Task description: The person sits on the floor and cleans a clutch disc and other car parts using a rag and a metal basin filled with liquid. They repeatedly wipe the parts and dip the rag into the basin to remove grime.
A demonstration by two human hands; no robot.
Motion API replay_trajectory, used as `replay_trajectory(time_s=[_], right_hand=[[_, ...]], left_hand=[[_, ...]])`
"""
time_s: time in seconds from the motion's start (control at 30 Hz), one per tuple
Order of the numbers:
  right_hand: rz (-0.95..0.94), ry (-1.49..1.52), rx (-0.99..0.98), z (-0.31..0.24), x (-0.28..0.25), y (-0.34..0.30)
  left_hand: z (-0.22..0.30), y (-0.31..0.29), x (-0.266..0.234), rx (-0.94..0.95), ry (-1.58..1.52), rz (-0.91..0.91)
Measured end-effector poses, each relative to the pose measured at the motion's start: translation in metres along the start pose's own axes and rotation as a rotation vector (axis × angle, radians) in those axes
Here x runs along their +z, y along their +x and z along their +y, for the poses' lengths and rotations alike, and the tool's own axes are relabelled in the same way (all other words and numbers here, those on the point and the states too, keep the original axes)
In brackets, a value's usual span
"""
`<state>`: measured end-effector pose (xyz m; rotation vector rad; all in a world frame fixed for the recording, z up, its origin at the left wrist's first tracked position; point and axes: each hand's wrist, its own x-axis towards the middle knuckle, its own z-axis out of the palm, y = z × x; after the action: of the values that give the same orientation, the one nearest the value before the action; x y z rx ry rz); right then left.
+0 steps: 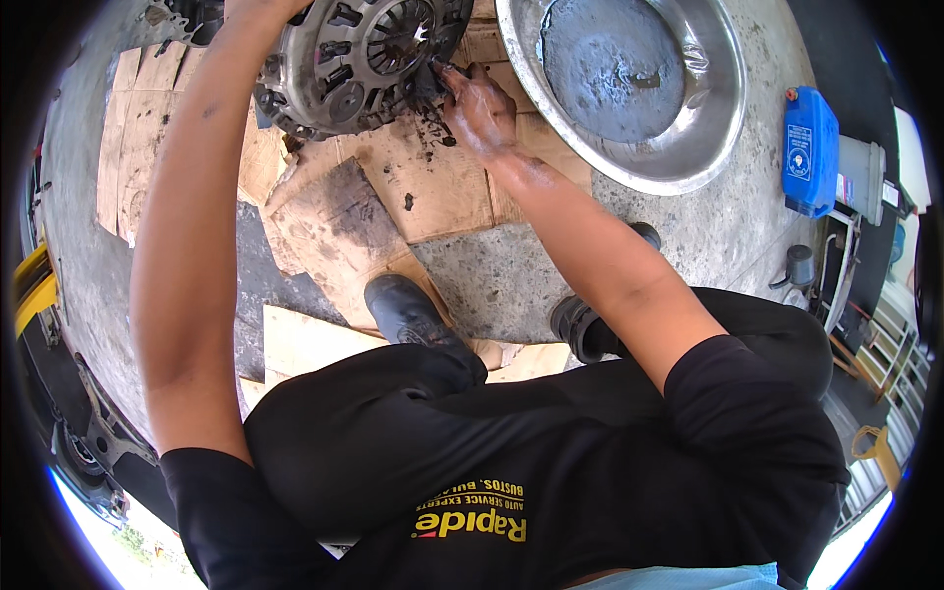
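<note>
A round metal clutch pressure plate with a ring of spring fingers stands tilted on flattened cardboard at the top. My left hand reaches its far left rim. The upper picture edge cuts that hand off, so its fingers are hidden. Beside the plate's lower right rim, my right hand is closed, with whitish suds on its skin. A dark, wet-looking piece sits at its fingertips against the rim; its kind is unclear. Black wet smears lie on the cardboard below.
A wide metal basin with grey sudsy liquid stands right of my right hand. Farther right are a blue jug and a grey bucket. My boots rest near the stained cardboard. Dark metal parts lie at the upper left.
</note>
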<state>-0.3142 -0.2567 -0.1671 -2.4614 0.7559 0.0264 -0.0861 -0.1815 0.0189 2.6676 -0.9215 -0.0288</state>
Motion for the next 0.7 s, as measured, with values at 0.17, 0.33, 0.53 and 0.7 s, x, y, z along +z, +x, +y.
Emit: replay_trajectory(time_s=[0.17, 0.33, 0.53, 0.7], right_hand=[[-0.091, 0.167, 0.104, -0.022, -0.007, -0.006], [0.053, 0.394, 0.146, -0.025, -0.006, -0.012], [0.017, 0.215, -0.065, -0.006, 0.035, -0.006], [-0.162, 0.674, 0.371, -0.036, -0.015, -0.016]], left_hand=[[-0.010, -0.014, -0.018, -0.114, 0.060, -0.031], [-0.013, -0.007, -0.004, 0.017, 0.078, 0.012], [-0.041, 0.010, 0.005, 0.209, 0.267, -0.022], [-0.024, -0.001, -0.009, -0.034, 0.071, -0.022]])
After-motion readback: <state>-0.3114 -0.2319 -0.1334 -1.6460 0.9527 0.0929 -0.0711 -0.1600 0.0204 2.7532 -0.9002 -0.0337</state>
